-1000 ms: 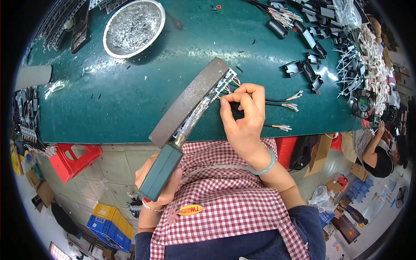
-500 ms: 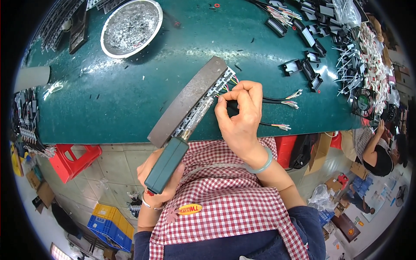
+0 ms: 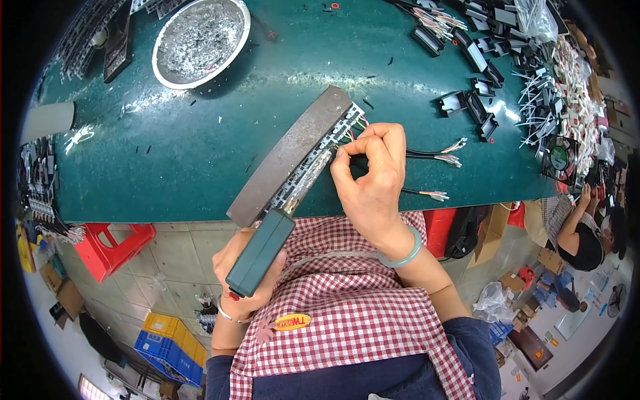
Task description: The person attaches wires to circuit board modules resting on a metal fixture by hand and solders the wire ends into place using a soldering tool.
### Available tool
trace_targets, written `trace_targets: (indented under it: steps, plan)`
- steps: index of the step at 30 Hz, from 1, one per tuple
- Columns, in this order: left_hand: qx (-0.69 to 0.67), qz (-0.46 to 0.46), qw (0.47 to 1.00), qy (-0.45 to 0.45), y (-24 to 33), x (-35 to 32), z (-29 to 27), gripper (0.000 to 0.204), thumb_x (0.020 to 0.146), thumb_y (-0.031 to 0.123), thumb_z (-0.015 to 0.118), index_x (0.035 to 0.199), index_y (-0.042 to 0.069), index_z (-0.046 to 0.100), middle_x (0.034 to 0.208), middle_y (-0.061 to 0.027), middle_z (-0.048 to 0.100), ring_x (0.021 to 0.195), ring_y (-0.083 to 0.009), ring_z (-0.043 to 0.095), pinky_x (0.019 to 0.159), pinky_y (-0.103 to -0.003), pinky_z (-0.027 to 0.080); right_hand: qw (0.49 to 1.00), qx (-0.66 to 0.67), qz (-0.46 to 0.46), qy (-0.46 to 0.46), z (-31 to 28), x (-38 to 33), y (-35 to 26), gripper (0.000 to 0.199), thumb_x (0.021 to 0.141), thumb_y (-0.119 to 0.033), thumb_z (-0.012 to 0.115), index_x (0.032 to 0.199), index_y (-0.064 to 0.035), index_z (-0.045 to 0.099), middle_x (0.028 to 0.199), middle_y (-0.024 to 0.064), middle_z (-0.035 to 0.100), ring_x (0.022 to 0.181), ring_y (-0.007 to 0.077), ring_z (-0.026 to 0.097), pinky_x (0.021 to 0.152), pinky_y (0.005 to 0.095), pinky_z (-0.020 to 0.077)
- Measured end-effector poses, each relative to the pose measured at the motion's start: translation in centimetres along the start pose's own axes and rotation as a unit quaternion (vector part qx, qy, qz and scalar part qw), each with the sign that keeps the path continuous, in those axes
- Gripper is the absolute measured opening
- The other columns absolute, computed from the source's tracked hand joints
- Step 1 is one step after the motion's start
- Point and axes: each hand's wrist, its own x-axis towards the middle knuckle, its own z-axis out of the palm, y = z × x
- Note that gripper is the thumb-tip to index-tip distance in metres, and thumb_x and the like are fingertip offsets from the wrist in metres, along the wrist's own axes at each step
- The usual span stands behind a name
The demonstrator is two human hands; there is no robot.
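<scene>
My left hand (image 3: 233, 257) is wrapped around the green handle of a soldering iron (image 3: 261, 252). Its worn, silvery barrel slants up to the right, with the end close to my right fingertips. Beside the barrel, a long brown bar (image 3: 287, 160) lies tilted across the table's near side. A row of small black-and-silver parts (image 3: 319, 155) lines its right edge. Thumb and forefinger of my right hand (image 3: 375, 175) pinch a thin wire at that row; the fingers partly hide it. Black cables (image 3: 427, 155) with stripped, coloured ends stick out past my right hand.
A metal bowl (image 3: 157, 55) of grey scraps stands at the far left of the green table (image 3: 153, 180). Black plastic housings (image 3: 475, 107) and heaps of white-wired parts (image 3: 575, 100) cover the right side. A red stool (image 3: 110, 248) is below left; other people are at the far right.
The iron has shifted slightly to the right and up along the row with my left hand. My right hand keeps its pinch almost in place.
</scene>
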Motion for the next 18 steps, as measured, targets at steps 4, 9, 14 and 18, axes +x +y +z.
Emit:
trace_targets:
  steps: [4,9,14,18]
  plan:
    - [-0.002,-0.017,1.000,-0.008,0.5,0.2,-0.2,0.021,0.069,0.001,0.075,0.088,-0.005,0.069,0.082,-0.0150,0.066,0.070,-0.0278,0.068,0.065,-0.032,0.054,1.000,0.000,0.000,0.000,0.1,0.0,0.0,0.020,0.065,0.011,0.068,0.076,0.0017,0.054,0.091,0.0141,0.050,0.084,0.0303,0.051,0.069,0.0379,0.0436]
    - [-0.008,0.003,1.000,0.010,0.5,-0.1,-0.3,0.022,0.070,0.002,0.076,0.089,-0.005,0.069,0.084,-0.0170,0.067,0.073,-0.0280,0.069,0.066,-0.033,0.055,1.000,0.000,-0.003,-0.006,-0.1,0.1,0.0,0.020,0.065,0.011,0.068,0.076,0.0014,0.054,0.091,0.0143,0.050,0.084,0.0304,0.051,0.069,0.0381,0.0436]
    - [-0.050,-0.042,0.996,0.069,-1.2,-2.9,0.1,0.023,0.070,0.002,0.076,0.091,-0.005,0.070,0.087,-0.0177,0.068,0.072,-0.0280,0.069,0.065,-0.033,0.055,1.000,0.008,-0.001,-0.010,-0.2,0.0,0.1,0.019,0.065,0.010,0.068,0.076,0.0014,0.055,0.092,0.0144,0.050,0.084,0.0305,0.051,0.070,0.0384,0.0436]
    - [-0.030,-0.044,0.997,0.064,-0.5,-2.3,0.0,0.025,0.070,0.002,0.076,0.093,-0.005,0.070,0.089,-0.0181,0.069,0.074,-0.0280,0.070,0.066,-0.033,0.056,1.000,0.018,0.014,-0.014,-0.3,0.0,0.1,0.017,0.066,0.009,0.068,0.076,0.0013,0.056,0.092,0.0139,0.050,0.085,0.0299,0.052,0.071,0.0380,0.0438]
